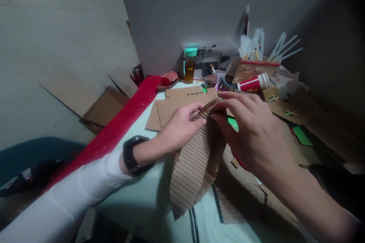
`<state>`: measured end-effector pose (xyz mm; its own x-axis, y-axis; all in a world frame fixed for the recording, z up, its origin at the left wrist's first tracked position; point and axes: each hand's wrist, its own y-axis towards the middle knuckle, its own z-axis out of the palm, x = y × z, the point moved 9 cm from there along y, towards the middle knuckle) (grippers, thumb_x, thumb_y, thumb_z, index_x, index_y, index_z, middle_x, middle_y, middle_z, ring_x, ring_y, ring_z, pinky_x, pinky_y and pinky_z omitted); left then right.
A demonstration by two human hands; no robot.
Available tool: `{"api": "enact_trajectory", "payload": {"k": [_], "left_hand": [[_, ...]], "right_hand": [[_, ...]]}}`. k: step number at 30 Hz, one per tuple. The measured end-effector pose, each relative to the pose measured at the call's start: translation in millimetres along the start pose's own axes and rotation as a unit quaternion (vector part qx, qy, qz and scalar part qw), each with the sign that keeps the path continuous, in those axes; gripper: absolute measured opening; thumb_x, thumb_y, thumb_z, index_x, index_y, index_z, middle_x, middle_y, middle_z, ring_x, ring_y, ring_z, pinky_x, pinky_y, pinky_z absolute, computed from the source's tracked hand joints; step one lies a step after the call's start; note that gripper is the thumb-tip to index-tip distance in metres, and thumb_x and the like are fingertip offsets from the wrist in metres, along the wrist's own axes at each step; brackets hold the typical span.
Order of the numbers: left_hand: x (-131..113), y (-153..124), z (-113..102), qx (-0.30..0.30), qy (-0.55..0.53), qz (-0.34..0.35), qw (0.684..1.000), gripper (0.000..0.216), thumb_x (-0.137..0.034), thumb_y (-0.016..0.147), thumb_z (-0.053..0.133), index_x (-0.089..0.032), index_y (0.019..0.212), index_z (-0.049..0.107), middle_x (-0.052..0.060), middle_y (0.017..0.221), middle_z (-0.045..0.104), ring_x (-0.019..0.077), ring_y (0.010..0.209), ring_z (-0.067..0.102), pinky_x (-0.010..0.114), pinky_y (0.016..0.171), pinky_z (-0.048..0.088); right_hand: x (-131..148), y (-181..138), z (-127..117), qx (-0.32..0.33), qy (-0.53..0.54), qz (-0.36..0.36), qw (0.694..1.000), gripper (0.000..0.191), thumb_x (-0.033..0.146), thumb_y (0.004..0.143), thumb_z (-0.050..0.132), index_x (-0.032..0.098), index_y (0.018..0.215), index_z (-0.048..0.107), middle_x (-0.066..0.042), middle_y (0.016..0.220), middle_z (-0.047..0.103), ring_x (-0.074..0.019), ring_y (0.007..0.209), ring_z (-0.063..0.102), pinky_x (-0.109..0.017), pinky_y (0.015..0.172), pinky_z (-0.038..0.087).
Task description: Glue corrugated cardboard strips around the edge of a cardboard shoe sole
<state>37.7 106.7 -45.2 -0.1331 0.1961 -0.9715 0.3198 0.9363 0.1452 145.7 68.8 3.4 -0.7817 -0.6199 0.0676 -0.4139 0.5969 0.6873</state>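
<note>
Curved brown corrugated-cardboard form (189, 171) – held over the pale green tabletop (125, 194), its pointed end toward you. Your left hand (181, 127), a black wristwatch (134, 155) on its wrist: grip pinching the form's upper edge. Your right hand (253, 133): grip fastened on the same edge, fingertips near the left's. Beyond – flat brown cardboard sheets (172, 109), turquoise-lidded clear bottle (189, 69) of amber liquid, red-and-white paper cup (253, 83) on its side.
</note>
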Motion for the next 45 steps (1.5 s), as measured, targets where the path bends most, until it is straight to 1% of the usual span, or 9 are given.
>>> {"api": "enact_trajectory", "payload": {"k": [8,14,18,23,30,34,38,41,45], "left_hand": [[5.3,0.0,-0.5,0.002,-0.039,-0.02,0.999,0.03,-0.011,0.085,0.06,-0.013,0.115,0.062,0.009,0.118,0.073,0.0221,0.112,0.066,0.032,0.099,0.046],[9.1,-2.1,3.5,0.025,-0.075,-0.051,0.996,0.031,-0.018,0.084,0.062,-0.012,0.114,0.061,0.015,0.124,0.072,0.0258,0.112,0.067,0.039,0.102,0.047],[11.6,-3.8,3.1,0.01,-0.071,-0.059,0.996,0.034,-0.022,0.085,0.061,-0.011,0.117,0.06,0.017,0.128,0.07,0.0275,0.115,0.066,0.042,0.103,0.047],[15.2,-4.9,1.1,-0.025,-0.036,-0.057,0.997,0.042,-0.022,0.085,0.06,-0.008,0.125,0.056,0.022,0.134,0.065,0.0297,0.123,0.062,0.046,0.108,0.044],[16.4,-5.7,0.5,-0.025,0.031,-0.031,0.999,0.047,-0.02,0.087,0.059,-0.021,0.134,0.056,0.009,0.14,0.064,0.0238,0.129,0.057,0.041,0.113,0.04],[16.0,-7.4,1.2,-0.008,0.067,-0.028,0.997,0.053,-0.026,0.088,0.062,-0.025,0.141,0.053,0.007,0.15,0.056,0.026,0.139,0.048,0.044,0.117,0.033],[15.8,-10.2,3.6,0.008,0.087,-0.031,0.996,0.056,-0.031,0.089,0.064,-0.025,0.143,0.053,0.005,0.15,0.056,0.0262,0.139,0.048,0.044,0.119,0.031],[13.9,-12.4,6.5,0.019,0.087,-0.029,0.996,0.051,-0.033,0.091,0.062,-0.03,0.141,0.055,0.001,0.148,0.058,0.023,0.138,0.05,0.04,0.118,0.033],[14.7,-15.9,5.3,0.01,0.098,-0.049,0.994,0.051,-0.04,0.093,0.06,-0.027,0.142,0.055,0.005,0.149,0.057,0.0253,0.138,0.049,0.043,0.118,0.032]], "right_hand": [[0.6,-3.6,1.5,-0.023,0.064,-0.001,0.998,0.013,0.008,0.093,0.057,0.013,0.104,0.062,-0.016,0.119,0.067,-0.0321,0.107,0.061,-0.052,0.092,0.049],[-1.9,-10.8,6.9,-0.036,0.052,0.004,0.998,0.02,0.009,0.094,0.056,0.014,0.113,0.058,-0.014,0.122,0.066,-0.03,0.106,0.06,-0.049,0.089,0.05],[-0.7,-12.3,8.7,-0.033,0.031,0.023,0.999,0.027,0.008,0.093,0.056,0.012,0.119,0.057,-0.016,0.126,0.065,-0.0336,0.11,0.057,-0.052,0.09,0.046],[0.2,-12.8,16.6,-0.003,0.04,0.047,0.998,0.024,0.005,0.093,0.051,0.016,0.114,0.058,-0.015,0.129,0.063,-0.0335,0.11,0.056,-0.054,0.092,0.042],[-15.0,-13.4,17.3,0.008,0.167,0.098,0.981,0.013,0.011,0.092,0.054,0.023,0.087,0.052,-0.009,0.112,0.066,-0.0259,0.107,0.06,-0.043,0.088,0.049],[-19.1,-12.7,11.3,0.003,0.206,0.126,0.97,0.011,0.015,0.095,0.052,0.024,0.089,0.052,-0.007,0.112,0.067,-0.0218,0.108,0.063,-0.035,0.087,0.05],[-21.4,-13.5,12.0,-0.003,0.236,0.158,0.959,0.013,0.015,0.097,0.048,0.025,0.09,0.05,-0.001,0.099,0.071,-0.0153,0.09,0.069,-0.024,0.069,0.049],[-23.9,-13.5,13.9,-0.004,0.247,0.171,0.954,0.011,0.016,0.096,0.05,0.025,0.09,0.052,0.0,0.095,0.072,-0.0137,0.081,0.069,-0.022,0.066,0.048],[-27.6,-13.6,13.4,-0.006,0.25,0.18,0.951,0.008,0.018,0.095,0.053,0.023,0.094,0.059,0.0,0.086,0.072,-0.014,0.072,0.066,-0.024,0.063,0.048]]}}
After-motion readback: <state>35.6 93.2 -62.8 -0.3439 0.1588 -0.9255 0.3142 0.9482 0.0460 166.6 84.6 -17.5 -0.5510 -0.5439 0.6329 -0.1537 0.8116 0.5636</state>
